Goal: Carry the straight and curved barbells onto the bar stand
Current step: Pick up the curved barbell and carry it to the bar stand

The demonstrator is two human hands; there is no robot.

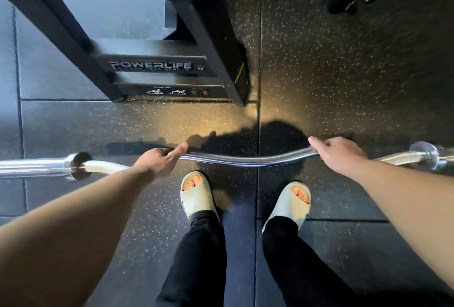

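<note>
Both hands clenched on the curved barbell [245, 159]: my left hand [161, 163] and right hand [340, 153] grip its bends, dip between them.

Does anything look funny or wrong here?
Nothing looks broken or spilled. The curved barbell is bent on purpose, and the left hand and right hand hold it level. One odd thing: the person wears open-toed slides right under a heavy bar, so the toes are bare.
</note>
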